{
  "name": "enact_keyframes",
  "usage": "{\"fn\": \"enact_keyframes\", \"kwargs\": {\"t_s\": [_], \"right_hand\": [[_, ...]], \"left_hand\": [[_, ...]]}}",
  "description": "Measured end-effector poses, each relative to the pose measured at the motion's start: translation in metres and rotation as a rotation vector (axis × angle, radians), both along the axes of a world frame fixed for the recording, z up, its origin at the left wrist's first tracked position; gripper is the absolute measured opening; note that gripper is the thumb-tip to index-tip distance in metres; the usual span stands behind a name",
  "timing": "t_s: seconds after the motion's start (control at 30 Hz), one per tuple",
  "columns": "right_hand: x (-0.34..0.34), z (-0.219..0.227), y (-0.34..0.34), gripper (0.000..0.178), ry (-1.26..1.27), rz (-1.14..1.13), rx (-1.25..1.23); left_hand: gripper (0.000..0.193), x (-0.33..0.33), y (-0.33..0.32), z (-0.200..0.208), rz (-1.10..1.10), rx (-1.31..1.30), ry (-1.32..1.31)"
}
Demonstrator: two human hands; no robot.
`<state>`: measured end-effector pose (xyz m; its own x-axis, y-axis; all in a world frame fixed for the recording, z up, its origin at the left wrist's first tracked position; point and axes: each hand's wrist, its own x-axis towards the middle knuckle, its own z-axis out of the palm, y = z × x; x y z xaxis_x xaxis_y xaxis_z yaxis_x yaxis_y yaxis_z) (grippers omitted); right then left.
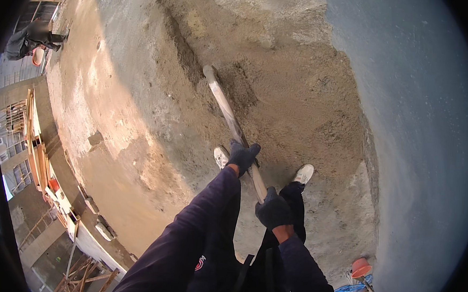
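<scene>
Both my hands wear dark gloves and grip the long wooden handle of a hoe point(226, 109). My left hand point(242, 155) is wrapped around the handle's middle, near my left shoe. Lower down, my right hand point(274, 209) is closed around the handle's near end. The handle slants away to the upper left. Its far end lies over a patch of damp grey-brown mortar or sand point(301, 102). The hoe's blade is hard to make out against a dark, rough clump point(238, 87) beside that end.
A smooth grey wall point(422, 131) curves along the right. My white shoes point(304, 174) stand on the rough ground. Stacked timber point(40, 161) lies at the left edge. Another person point(29, 40) bends over at far left. An orange bucket point(361, 268) and blue cord point(349, 288) are at lower right.
</scene>
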<state>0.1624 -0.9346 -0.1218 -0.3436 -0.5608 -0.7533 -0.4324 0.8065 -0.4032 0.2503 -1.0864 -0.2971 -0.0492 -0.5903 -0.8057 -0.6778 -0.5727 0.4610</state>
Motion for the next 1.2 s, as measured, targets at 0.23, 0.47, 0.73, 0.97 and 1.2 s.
{"fn": "enact_keyframes", "kwargs": {"t_s": [0.23,0.47,0.73,0.97,1.2], "right_hand": [[-0.123,0.048,0.125,0.026,0.076,0.042,-0.037],[-0.276,0.032,0.173,0.025,0.154,0.310,-0.264],[-0.411,0.163,0.320,0.018,0.324,0.267,0.072],[-0.231,0.148,0.270,0.038,-0.011,0.091,0.164],[-0.004,-0.005,0.053,0.032,0.046,-0.042,-0.364]], "left_hand": [[0.060,-0.088,0.113,0.035,0.339,0.423,0.310],[0.028,-0.159,0.105,0.012,0.849,0.594,0.623],[0.024,-0.289,0.280,0.152,0.986,1.082,1.023],[0.038,-0.147,0.176,0.174,0.747,0.752,0.762],[0.046,-0.012,-0.061,0.045,0.266,0.091,0.285]]}}
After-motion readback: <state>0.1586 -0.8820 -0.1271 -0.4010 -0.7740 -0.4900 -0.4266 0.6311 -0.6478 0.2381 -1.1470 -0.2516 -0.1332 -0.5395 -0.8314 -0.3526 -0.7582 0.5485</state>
